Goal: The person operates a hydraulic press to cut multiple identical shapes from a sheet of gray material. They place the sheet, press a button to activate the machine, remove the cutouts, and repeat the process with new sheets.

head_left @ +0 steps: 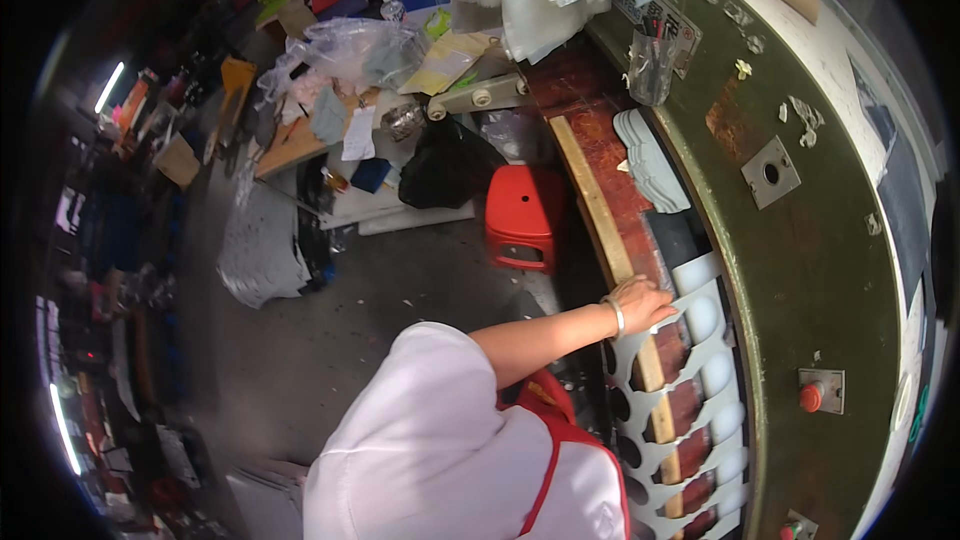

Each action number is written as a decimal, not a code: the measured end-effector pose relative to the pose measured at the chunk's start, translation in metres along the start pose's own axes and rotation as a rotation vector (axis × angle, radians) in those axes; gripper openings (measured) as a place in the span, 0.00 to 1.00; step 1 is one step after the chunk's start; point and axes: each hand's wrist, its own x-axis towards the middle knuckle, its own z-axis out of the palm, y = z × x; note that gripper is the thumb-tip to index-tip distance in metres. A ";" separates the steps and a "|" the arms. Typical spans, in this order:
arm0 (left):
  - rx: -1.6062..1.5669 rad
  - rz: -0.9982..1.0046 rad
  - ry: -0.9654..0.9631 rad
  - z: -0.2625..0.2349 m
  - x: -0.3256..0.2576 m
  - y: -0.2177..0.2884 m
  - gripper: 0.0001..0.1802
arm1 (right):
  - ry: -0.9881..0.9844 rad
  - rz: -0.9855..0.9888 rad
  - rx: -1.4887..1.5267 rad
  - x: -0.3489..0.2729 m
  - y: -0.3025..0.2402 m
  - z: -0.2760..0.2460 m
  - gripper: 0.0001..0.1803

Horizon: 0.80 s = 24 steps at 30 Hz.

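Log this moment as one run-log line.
left hand: on white punched-out sheet, open or shut unclear | right hand: not in view | sheet: on press bed beside wooden strip | nearby: red stool

White short sleeve (pixel 420 390), perhaps a red apron (pixel 560 440), silver bangle (pixel 617 315).

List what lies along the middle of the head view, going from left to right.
Grey sheets on the floor → red stool → wooden strip → hand on the white cut-out sheet → green machine panel
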 end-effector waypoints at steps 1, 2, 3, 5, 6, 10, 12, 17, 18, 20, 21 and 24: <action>-0.006 0.029 0.016 -0.005 -0.006 0.001 0.15 | 0.001 0.006 -0.008 0.001 0.006 0.001 0.22; -0.034 0.070 0.017 -0.012 -0.013 0.002 0.14 | 0.001 0.017 -0.010 0.005 0.010 0.001 0.21; 0.024 0.095 0.022 -0.020 -0.022 0.003 0.13 | 0.000 0.033 -0.021 0.012 0.009 0.003 0.20; -0.016 0.054 -0.051 -0.038 -0.039 0.001 0.10 | 0.016 0.074 -0.040 0.025 -0.010 0.005 0.18; -0.063 0.065 -0.071 -0.046 -0.047 0.000 0.09 | 0.023 0.089 -0.029 0.032 -0.034 0.011 0.17; 0.130 -0.203 -0.352 -0.061 -0.069 -0.004 0.18 | -0.311 0.075 0.825 0.025 -0.196 0.058 0.16; 0.286 -0.141 -0.339 -0.059 -0.075 -0.001 0.18 | -0.770 -0.082 0.672 -0.006 -0.275 0.075 0.37; 0.307 -0.016 -0.235 -0.064 -0.086 0.001 0.13 | -0.687 -0.340 0.823 -0.058 -0.363 0.064 0.50; 0.301 -0.029 -0.235 -0.064 -0.086 0.000 0.13 | -0.727 -0.299 0.879 -0.053 -0.365 0.060 0.50; 0.270 -0.044 -0.232 -0.067 -0.089 -0.005 0.12 | -0.799 -0.200 1.032 -0.034 -0.359 0.054 0.49; 0.260 -0.056 -0.231 -0.068 -0.091 -0.007 0.11 | -0.881 -0.139 1.114 -0.023 -0.350 0.052 0.49; 0.250 -0.034 -0.237 -0.069 -0.093 -0.011 0.10 | -1.082 0.143 1.294 0.004 -0.320 0.046 0.52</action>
